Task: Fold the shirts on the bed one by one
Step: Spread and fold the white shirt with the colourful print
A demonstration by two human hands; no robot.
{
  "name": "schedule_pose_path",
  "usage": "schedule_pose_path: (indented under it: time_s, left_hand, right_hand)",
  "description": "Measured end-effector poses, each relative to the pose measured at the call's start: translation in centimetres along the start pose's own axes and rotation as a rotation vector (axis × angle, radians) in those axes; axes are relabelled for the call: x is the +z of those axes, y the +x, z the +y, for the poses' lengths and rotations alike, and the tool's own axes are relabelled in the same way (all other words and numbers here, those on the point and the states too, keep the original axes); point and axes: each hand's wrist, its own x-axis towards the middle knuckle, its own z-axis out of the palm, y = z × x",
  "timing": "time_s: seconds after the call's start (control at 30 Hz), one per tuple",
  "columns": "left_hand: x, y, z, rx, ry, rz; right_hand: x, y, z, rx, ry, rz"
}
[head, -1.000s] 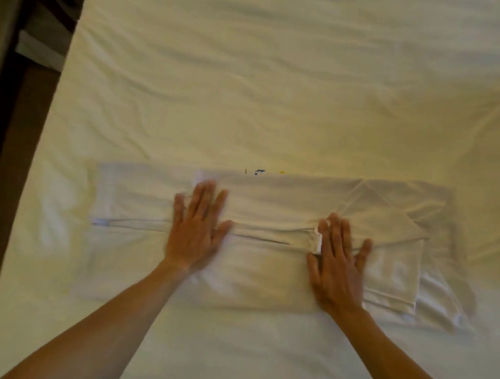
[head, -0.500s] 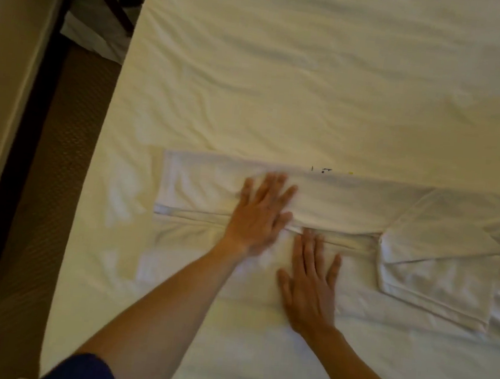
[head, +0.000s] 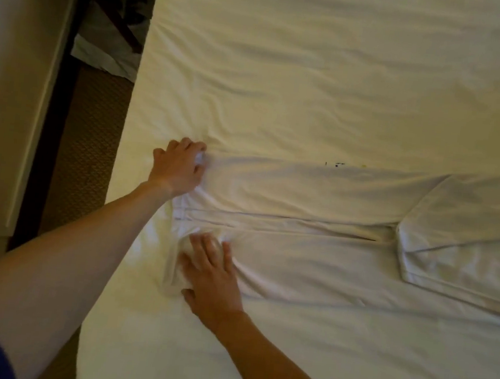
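Note:
A white shirt (head: 313, 251) lies across the bed, its two long sides folded in so they meet along a middle seam, with a sleeve folded over at the right. My left hand (head: 178, 168) grips the far corner of the shirt's left end, fingers curled into the cloth. My right hand (head: 212, 275) grips the near corner of that same end, where the fabric bunches under the fingers.
The bed (head: 316, 73) is covered by a wrinkled white sheet and its left edge runs just beside my hands. Brown carpet (head: 86, 147) and a pale furniture panel (head: 12, 87) lie to the left of the bed.
Both hands slid left along the shirt from its middle to its left end and went from lying flat to gripping the corners. The view shifted left as well.

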Motion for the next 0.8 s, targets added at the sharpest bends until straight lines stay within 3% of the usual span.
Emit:
schedule_pose_path:
  time_s: [0.1,0.23,0.37,0.47,0.57,0.7,0.8]
  left_hand:
    - [-1.8,0.6,0.5,-0.146,-0.047,-0.077]
    - [-5.7,0.7,4.0,-0.287,-0.275,-0.134]
    - [-8.3,1.8,12.9,-0.134,-0.289,-0.143]
    - [-8.0,2.0,21.0,-0.049,-0.451,-0.258]
    - [-6.2,2.1,25.0,-0.001,-0.308,-0.273]
    - [-3.4,3.2,24.4,0.267,-0.064,-0.32]
    - [-2.1,3.2,23.7,0.309,-0.034,-0.247]
  right_hand:
    - [-0.9,0.5,-0.1,0.067,0.102,0.142]
    - [-5.1,-0.6,0.6,0.294,0.796,0.364]
    - [-8.3,-5.3,4.1,0.747,1.329,0.741]
    - [-9.6,-9.5,8.6,1.098,1.606,0.96]
    - [-10.1,-12.4,11.7,1.19,1.559,0.9]
    - [-9.9,-13.6,13.7,1.22,1.3,0.762]
    - [-10.3,-13.6,14.5,1.216,1.239,0.751]
